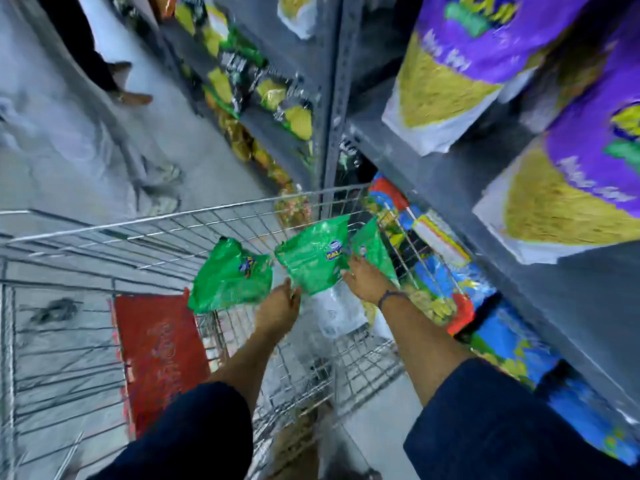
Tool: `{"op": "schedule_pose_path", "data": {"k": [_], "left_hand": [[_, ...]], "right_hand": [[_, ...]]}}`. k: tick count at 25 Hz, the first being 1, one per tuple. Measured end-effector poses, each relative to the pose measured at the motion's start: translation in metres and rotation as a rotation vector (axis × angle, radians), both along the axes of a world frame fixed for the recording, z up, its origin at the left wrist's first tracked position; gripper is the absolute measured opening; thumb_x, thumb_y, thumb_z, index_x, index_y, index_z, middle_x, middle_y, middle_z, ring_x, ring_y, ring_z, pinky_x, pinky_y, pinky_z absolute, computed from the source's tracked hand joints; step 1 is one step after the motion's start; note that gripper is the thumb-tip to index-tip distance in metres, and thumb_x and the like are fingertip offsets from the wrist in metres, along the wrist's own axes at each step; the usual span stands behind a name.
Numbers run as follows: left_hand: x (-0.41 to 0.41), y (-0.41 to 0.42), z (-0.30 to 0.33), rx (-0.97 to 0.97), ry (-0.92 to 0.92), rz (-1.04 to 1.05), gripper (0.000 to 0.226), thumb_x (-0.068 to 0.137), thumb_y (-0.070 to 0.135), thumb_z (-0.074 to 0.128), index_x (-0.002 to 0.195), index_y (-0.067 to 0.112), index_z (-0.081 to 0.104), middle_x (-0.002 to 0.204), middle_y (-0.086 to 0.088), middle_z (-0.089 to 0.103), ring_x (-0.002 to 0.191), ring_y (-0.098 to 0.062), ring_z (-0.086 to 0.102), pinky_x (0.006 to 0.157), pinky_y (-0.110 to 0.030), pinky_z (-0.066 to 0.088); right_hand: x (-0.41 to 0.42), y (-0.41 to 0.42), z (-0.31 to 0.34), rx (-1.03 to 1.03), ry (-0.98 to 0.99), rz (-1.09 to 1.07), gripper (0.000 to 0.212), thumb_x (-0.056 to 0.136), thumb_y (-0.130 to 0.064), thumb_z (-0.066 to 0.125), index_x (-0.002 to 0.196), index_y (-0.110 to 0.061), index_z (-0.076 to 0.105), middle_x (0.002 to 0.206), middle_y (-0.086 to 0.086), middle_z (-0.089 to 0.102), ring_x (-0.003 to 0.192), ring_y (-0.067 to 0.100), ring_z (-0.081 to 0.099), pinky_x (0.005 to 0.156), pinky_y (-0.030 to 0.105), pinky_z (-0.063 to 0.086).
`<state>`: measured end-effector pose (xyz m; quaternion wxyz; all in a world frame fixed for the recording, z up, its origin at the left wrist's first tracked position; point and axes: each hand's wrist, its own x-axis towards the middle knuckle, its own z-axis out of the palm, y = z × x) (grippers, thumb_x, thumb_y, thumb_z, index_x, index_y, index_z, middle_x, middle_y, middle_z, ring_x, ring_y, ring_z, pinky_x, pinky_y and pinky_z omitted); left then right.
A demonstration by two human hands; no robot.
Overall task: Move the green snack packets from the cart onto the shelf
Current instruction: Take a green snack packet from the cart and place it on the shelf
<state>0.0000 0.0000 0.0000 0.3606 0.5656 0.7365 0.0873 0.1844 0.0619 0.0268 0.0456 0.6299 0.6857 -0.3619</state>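
Three green snack packets are lifted above the wire cart (104, 226). My left hand (278, 304) grips the left packet (230, 275) by its lower corner. It also touches the bottom edge of the middle packet (313, 259). My right hand (365, 277) holds the right packet (372, 249) and the middle packet's right side. The grey metal shelf (450, 188) stands close to the right of the cart. The whole view is blurred by motion.
A red flap (159, 355) lies in the cart's seat and a clear plastic bag (337, 313) on its bottom. Purple and yellow bags (460, 67) fill the upper shelf, blue packs (433, 251) the lower one. A person's feet (130, 95) stand far left in the aisle.
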Motion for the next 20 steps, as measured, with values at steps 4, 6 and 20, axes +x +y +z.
{"op": "schedule_pose_path", "data": {"k": [4, 6, 20], "left_hand": [[0.018, 0.027, -0.042, -0.109, -0.271, 0.315, 0.034, 0.092, 0.024, 0.047, 0.113, -0.002, 0.053, 0.118, -0.030, 0.060, 0.110, -0.041, 0.055, 0.080, -0.034, 0.040], [0.028, 0.041, -0.054, -0.163, -0.441, 0.498, 0.036, 0.091, 0.025, 0.050, 0.114, -0.002, 0.051, 0.116, -0.031, 0.060, 0.107, -0.044, 0.056, 0.081, -0.038, 0.046], [0.046, -0.013, 0.136, 0.293, -0.589, 0.243, 0.028, 0.087, 0.022, 0.049, 0.096, -0.005, 0.052, 0.099, -0.037, 0.058, 0.088, -0.025, 0.058, 0.084, -0.047, 0.051]], "right_hand": [[-0.005, 0.038, -0.044, -0.193, 0.094, -0.228, 0.063, 0.091, -0.026, 0.052, 0.142, -0.003, 0.022, 0.147, 0.021, 0.038, 0.130, 0.034, 0.042, 0.092, 0.027, 0.039], [-0.010, 0.047, -0.058, -0.243, 0.238, -0.354, 0.060, 0.089, -0.016, 0.057, 0.138, 0.003, 0.029, 0.144, 0.025, 0.040, 0.127, 0.035, 0.045, 0.073, 0.013, 0.043], [0.033, -0.084, 0.105, 0.121, 0.923, -0.770, 0.053, 0.074, 0.004, 0.069, 0.122, -0.002, 0.045, 0.128, 0.020, 0.057, 0.110, 0.021, 0.056, 0.104, 0.041, 0.045]]}}
